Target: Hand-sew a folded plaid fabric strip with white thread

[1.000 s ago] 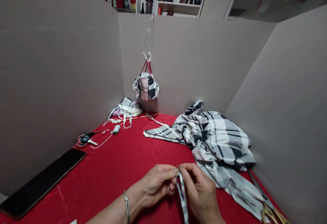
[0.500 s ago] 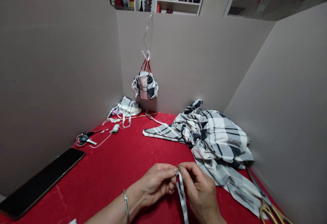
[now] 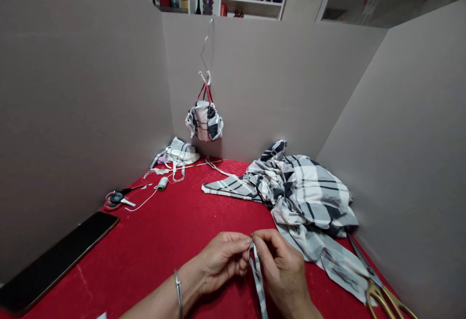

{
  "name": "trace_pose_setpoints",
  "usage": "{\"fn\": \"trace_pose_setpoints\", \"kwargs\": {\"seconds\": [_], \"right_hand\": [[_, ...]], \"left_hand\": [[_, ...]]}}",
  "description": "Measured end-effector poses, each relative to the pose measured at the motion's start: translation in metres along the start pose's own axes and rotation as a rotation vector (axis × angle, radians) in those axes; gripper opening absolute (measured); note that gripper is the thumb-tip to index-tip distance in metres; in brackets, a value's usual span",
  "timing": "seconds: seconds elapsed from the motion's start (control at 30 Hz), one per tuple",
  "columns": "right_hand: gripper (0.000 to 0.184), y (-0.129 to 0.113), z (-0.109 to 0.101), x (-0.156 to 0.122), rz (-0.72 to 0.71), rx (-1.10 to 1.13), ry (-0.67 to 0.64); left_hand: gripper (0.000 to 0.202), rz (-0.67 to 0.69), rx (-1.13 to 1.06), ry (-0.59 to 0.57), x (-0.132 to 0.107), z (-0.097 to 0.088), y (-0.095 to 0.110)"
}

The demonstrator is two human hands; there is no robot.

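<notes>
My left hand [image 3: 227,260] and my right hand [image 3: 282,270] meet fingertip to fingertip low in the head view, both pinching the top end of a narrow light fabric strip [image 3: 259,285]. From there the strip hangs down between the hands and out of the bottom edge. A thin thread seems to loop beside it; whether a needle is in the fingers is too small to tell. Beyond my right hand lies a crumpled heap of black, white and grey plaid cloth [image 3: 309,188].
Gold-handled scissors [image 3: 378,290] lie at the right. Along the left are a black phone [image 3: 61,260], small scissors [image 3: 115,198], a thread spool [image 3: 162,183] and a plaid bundle [image 3: 180,151]. A plaid pouch [image 3: 204,121] hangs from a hook. Grey panels [image 3: 247,86] enclose the red table [image 3: 153,246].
The whole view has shifted slightly. Both hands keep the same pinch on the fabric strip, and nothing else has visibly moved.
</notes>
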State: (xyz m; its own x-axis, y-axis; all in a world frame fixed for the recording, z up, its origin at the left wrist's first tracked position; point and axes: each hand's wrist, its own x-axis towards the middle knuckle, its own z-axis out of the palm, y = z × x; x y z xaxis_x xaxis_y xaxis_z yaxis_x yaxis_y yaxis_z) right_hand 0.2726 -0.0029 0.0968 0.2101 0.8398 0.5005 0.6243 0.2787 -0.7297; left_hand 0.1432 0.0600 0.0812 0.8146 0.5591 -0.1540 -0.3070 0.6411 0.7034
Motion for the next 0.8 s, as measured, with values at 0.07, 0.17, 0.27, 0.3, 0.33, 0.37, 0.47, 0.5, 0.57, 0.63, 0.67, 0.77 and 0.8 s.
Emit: {"fn": "trace_pose_setpoints", "kwargs": {"seconds": [0.07, 0.17, 0.27, 0.3, 0.33, 0.37, 0.47, 0.5, 0.57, 0.63, 0.67, 0.77, 0.8], "right_hand": [[0.018, 0.0, 0.0, 0.0, -0.002, 0.003, 0.007], [0.019, -0.001, 0.0, -0.001, -0.008, 0.004, 0.014], [0.019, -0.001, -0.001, -0.001, 0.008, 0.023, 0.007], [0.019, -0.001, -0.001, 0.0, 0.017, 0.043, 0.004], [0.019, 0.0, -0.002, 0.0, 0.029, 0.07, 0.0], [0.018, 0.001, -0.002, 0.001, 0.047, 0.103, -0.007], [0.018, 0.005, -0.006, 0.005, 0.15, 0.217, -0.054], [0.019, 0.007, -0.008, 0.007, 0.198, 0.251, -0.075], [0.021, 0.009, -0.011, 0.009, 0.279, 0.304, -0.123], [0.023, 0.009, -0.015, 0.011, 0.308, 0.316, -0.185], [0.023, 0.007, -0.017, 0.012, 0.3, 0.302, -0.218], [0.021, 0.003, -0.017, 0.012, 0.217, 0.176, -0.291], [0.019, 0.002, -0.016, 0.011, 0.181, 0.12, -0.302]], "left_hand": [[0.025, 0.001, 0.01, 0.009, 0.0, 0.0, 0.0], [0.026, 0.011, 0.03, 0.023, 0.0, 0.0, -0.001], [0.028, 0.017, 0.058, 0.06, -0.001, 0.002, -0.001], [0.029, 0.022, 0.076, 0.079, -0.001, 0.003, -0.001], [0.03, 0.03, 0.102, 0.098, 0.0, 0.003, -0.001], [0.031, 0.045, 0.137, 0.12, 0.0, 0.004, 0.0], [0.033, 0.112, 0.299, 0.184, -0.001, 0.005, 0.001], [0.033, 0.131, 0.366, 0.203, -0.001, 0.006, 0.002], [0.034, 0.147, 0.506, 0.22, -0.003, 0.006, 0.005], [0.032, 0.178, 0.659, 0.22, -0.005, 0.008, 0.008], [0.03, 0.213, 0.75, 0.223, -0.007, 0.008, 0.01], [0.023, 0.335, 1.076, 0.228, -0.01, 0.012, 0.016], [0.023, 0.358, 1.181, 0.223, -0.011, 0.013, 0.017]]}}
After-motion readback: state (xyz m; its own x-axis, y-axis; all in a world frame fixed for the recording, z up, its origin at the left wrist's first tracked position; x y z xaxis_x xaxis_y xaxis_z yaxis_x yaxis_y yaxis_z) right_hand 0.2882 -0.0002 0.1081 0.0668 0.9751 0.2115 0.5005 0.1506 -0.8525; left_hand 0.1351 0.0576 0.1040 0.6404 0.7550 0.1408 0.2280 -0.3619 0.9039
